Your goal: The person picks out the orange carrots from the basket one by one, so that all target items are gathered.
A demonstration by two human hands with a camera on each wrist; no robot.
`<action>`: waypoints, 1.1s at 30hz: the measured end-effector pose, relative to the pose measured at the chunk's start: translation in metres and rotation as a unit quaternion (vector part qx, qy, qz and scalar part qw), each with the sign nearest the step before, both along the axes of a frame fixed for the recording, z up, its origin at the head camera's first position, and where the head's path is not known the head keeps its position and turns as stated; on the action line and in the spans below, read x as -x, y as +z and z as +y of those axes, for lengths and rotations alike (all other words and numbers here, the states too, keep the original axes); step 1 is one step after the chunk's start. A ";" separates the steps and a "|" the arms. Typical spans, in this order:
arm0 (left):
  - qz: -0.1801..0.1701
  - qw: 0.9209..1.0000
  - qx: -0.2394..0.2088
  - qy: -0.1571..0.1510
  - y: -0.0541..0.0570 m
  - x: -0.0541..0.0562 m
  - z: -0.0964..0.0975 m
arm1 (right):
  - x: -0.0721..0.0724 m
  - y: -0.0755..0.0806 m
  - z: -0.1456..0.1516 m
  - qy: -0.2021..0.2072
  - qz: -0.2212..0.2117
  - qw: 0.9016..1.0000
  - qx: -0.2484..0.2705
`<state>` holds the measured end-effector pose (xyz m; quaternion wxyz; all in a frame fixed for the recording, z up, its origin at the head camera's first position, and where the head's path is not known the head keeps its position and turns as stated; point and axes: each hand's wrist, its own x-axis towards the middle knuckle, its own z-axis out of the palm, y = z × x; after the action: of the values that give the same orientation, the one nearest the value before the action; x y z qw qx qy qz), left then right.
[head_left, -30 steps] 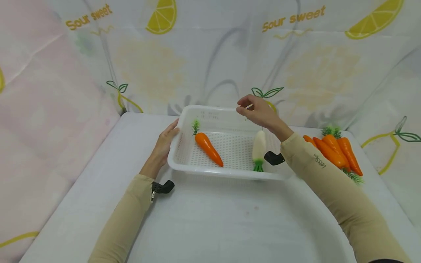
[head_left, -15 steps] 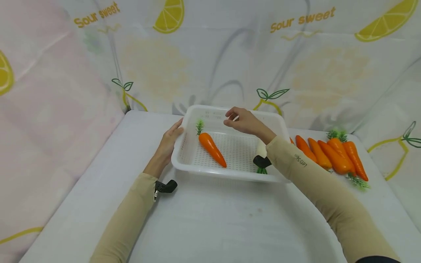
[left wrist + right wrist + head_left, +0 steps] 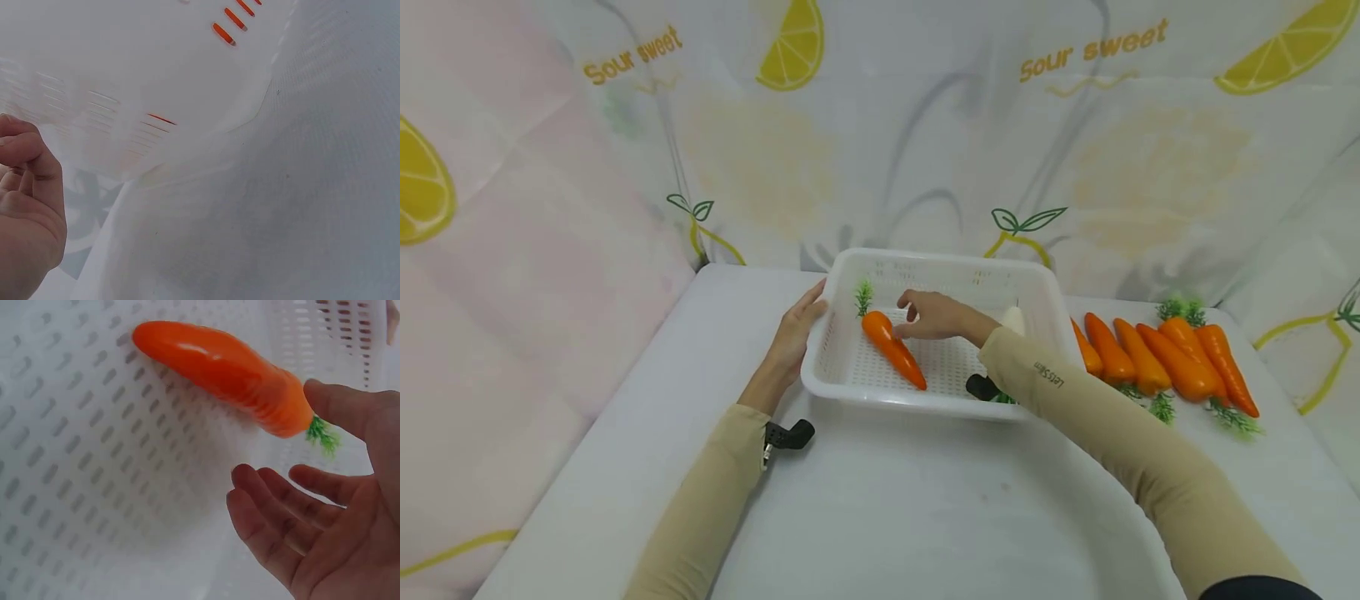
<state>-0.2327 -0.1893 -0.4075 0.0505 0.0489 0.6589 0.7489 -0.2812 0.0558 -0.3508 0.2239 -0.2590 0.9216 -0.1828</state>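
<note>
A white plastic basket [image 3: 925,400] with a slotted floor stands on the table. Inside it lies an orange carrot [image 3: 891,346] with a green frilly top, near the left end. My left hand [image 3: 788,340] grips the basket's left rim from outside; in the left wrist view the fingers curl beside the wall. Over the basket floor my right hand [image 3: 938,317] reaches to the carrot, holding nothing. The right wrist view has the thumb close to the thick end of the carrot [image 3: 219,369], with the other fingers spread apart from it. A white radish [image 3: 1013,319] is partly hidden behind my right sleeve.
Several more carrots [image 3: 1180,362] lie in a row on the table to the right of the basket, some partly behind the right forearm. A printed cloth backdrop [image 3: 865,150] rises behind the white tabletop [image 3: 910,500].
My right hand has moved left and down from above the basket's back rim to the carrot inside. The left hand stays at the left rim. The view has shifted slightly.
</note>
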 end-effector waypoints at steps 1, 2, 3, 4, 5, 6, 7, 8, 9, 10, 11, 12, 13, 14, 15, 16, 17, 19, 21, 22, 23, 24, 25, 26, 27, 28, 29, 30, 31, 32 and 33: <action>-0.003 1.000 0.000 0.002 -0.001 -0.001 0.001 | -0.002 -0.002 -0.002 0.009 -0.016 1.000 -0.014; -0.004 1.000 -0.002 0.002 -0.003 -0.001 0.002 | -0.004 -0.005 -0.003 0.014 -0.028 0.999 -0.024; -0.005 1.000 -0.001 0.003 -0.003 -0.001 0.003 | -0.005 -0.007 -0.005 0.018 -0.039 0.999 -0.031; -0.006 1.000 -0.002 0.002 -0.004 -0.001 0.004 | -0.007 -0.008 -0.006 0.020 -0.048 0.998 -0.035; -0.006 1.000 -0.002 0.003 -0.004 -0.001 0.004 | -0.008 -0.008 -0.007 0.019 -0.057 0.998 -0.037; -0.007 1.000 -0.002 0.003 -0.004 -0.001 0.005 | -0.009 -0.009 -0.007 0.019 -0.060 0.997 -0.039; -0.007 1.000 -0.001 0.003 -0.004 0.000 0.005 | -0.009 -0.009 -0.007 0.019 -0.063 0.997 -0.039; -0.007 1.000 0.002 0.002 -0.004 0.000 0.006 | -0.009 -0.010 -0.008 0.020 -0.065 0.997 -0.039; -0.007 1.000 0.003 0.004 -0.003 0.000 0.006 | -0.009 -0.010 -0.007 0.022 -0.068 0.997 -0.039; -0.008 1.000 0.004 0.004 -0.003 0.001 0.006 | -0.009 -0.010 -0.007 0.023 -0.070 0.996 -0.039; -0.009 1.000 0.005 0.005 -0.002 0.001 0.007 | -0.009 -0.010 -0.006 0.023 -0.073 0.996 -0.037; -0.009 1.000 0.008 0.005 -0.001 0.001 0.007 | -0.008 -0.010 -0.005 0.024 -0.074 0.996 -0.035; -0.009 1.000 0.009 0.005 -0.001 0.001 0.007 | -0.008 -0.010 -0.005 0.024 -0.074 0.996 -0.033; -0.009 1.000 0.011 0.004 0.000 0.002 0.007 | -0.007 -0.010 -0.005 0.024 -0.076 0.996 -0.030; -0.009 1.000 0.011 0.004 0.000 0.002 0.007 | -0.007 -0.010 -0.004 0.022 -0.077 0.996 -0.028; -0.009 1.000 0.011 0.002 0.001 0.003 0.008 | -0.006 -0.011 -0.003 0.021 -0.079 0.996 -0.025; -0.009 1.000 0.009 0.001 0.001 0.003 0.008 | -0.006 -0.011 -0.002 0.018 -0.081 0.996 -0.023; -0.010 1.000 0.011 -0.001 0.000 0.003 0.008 | -0.006 -0.011 0.000 0.014 -0.079 0.996 -0.023; -0.010 1.000 0.011 0.000 0.000 0.002 0.009 | -0.006 -0.010 0.004 0.010 -0.073 0.997 -0.021; -0.011 1.000 0.011 0.001 0.000 0.002 0.009 | -0.007 -0.008 0.006 0.008 -0.069 0.997 -0.018; -0.010 1.000 0.011 0.001 0.000 0.002 0.009 | -0.007 -0.007 0.007 0.007 -0.064 0.998 -0.014; -0.008 1.000 0.011 0.003 0.000 0.001 0.008 | -0.007 -0.005 0.009 0.006 -0.058 0.998 -0.010; -0.007 1.000 0.010 0.004 0.001 0.001 0.008 | -0.007 -0.003 0.012 0.004 -0.053 0.999 -0.003; -0.005 1.000 0.009 0.005 0.001 0.001 0.008 | -0.007 -0.001 0.014 0.003 -0.048 0.999 0.006; -0.004 1.000 0.009 0.006 0.001 0.001 0.007 | -0.006 0.001 0.016 0.001 -0.044 0.999 0.014; -0.004 1.000 0.009 0.006 0.001 0.000 0.007 | -0.006 0.002 0.018 -0.001 -0.040 0.999 0.022; -0.004 1.000 0.009 0.006 0.002 0.000 0.007 | -0.006 0.004 0.020 -0.002 -0.035 0.999 0.030; -0.004 1.000 0.010 0.007 0.002 -0.001 0.006 | -0.006 0.006 0.022 -0.004 -0.032 0.999 0.037; -0.004 1.000 0.009 0.007 0.003 -0.002 0.005 | -0.006 0.007 0.024 -0.005 -0.028 0.999 0.045; -0.005 1.000 0.007 0.008 0.004 -0.003 0.004 | -0.005 0.008 0.026 -0.006 -0.024 0.998 0.051; -0.006 1.000 0.006 0.007 0.005 -0.004 0.003 | -0.005 0.010 0.027 -0.010 -0.022 0.998 0.059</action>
<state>-0.2287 -0.1859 -0.4025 0.0493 0.0395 0.6635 0.7455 -0.2764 0.0833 -0.3411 0.2268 -0.2587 0.9064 -0.2449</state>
